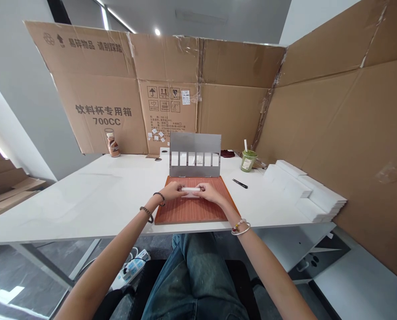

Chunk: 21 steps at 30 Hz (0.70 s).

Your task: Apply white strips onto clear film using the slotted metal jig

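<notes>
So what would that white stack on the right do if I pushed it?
The white stack would probably shift layer over layer, since several thin edges show at its near end. It's unlikely to roll, as it lies flat. Lifted by one corner, it may bend, judging by those edges.

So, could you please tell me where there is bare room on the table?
The widest bare patch of table lies left of the red board, in front of the bottle. A smaller one lies between board and white stack, nearer than the black tool. The board is crowded: the left hand and right hand hold a white piece there.
</notes>
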### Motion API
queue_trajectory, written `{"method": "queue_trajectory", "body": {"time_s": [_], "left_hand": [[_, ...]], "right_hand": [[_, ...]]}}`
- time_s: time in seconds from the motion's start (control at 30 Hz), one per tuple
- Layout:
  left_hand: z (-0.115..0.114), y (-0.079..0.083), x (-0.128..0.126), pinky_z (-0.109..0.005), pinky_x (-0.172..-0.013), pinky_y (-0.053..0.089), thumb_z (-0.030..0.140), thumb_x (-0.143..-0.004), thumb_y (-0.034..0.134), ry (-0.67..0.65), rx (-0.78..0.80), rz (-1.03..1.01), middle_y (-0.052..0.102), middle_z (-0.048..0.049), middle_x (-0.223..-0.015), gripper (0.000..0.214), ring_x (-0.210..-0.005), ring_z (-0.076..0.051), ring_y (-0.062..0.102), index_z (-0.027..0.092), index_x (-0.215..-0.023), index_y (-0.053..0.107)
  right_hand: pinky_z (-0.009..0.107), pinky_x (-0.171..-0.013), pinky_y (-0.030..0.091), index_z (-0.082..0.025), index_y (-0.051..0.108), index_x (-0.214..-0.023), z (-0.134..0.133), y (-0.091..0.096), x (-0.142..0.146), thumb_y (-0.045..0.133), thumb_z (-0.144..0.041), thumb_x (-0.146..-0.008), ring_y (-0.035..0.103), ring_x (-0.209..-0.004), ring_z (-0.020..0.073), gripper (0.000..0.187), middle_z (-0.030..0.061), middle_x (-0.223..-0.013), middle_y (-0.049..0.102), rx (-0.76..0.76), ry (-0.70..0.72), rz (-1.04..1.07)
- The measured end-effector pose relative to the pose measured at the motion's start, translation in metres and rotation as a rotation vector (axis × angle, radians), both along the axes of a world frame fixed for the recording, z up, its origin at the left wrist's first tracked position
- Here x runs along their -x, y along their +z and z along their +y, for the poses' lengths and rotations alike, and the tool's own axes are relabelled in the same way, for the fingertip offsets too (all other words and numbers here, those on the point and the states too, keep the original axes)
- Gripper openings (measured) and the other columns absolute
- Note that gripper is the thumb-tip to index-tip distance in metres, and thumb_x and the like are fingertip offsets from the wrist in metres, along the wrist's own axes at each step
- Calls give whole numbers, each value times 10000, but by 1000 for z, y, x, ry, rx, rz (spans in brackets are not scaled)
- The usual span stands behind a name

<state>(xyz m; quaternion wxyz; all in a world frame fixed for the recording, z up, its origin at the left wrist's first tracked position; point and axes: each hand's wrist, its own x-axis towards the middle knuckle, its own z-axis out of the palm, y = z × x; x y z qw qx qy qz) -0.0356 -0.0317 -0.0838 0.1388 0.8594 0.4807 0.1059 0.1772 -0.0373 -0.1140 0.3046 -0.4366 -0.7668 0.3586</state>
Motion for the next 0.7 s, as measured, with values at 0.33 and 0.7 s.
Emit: {"method": "queue_trajectory", "body": {"time_s": [0.33, 0.7], "left_hand": [[-11, 35, 1, -249, -562, 360, 542, -788, 575, -137, 203, -363, 518, 14, -644, 390, -595, -116, 453, 156, -744, 601], [-31, 51, -42, -211, -464, 272, 600, -616, 722, -77, 586, -661, 470, 31, -562, 502, -501, -92, 400, 180, -623, 447]], "right_hand": [[241, -516, 214, -159, 566, -761, -14, 33, -7, 698, -524, -687, 327, -535, 84, 395, -58, -593, 408, 113, 66, 257], [228, -536, 298, -143, 646, -898, -58, 73, -49, 736, -531, -685, 436, -566, 86, 451, -20, -666, 529, 275, 60, 347]]}}
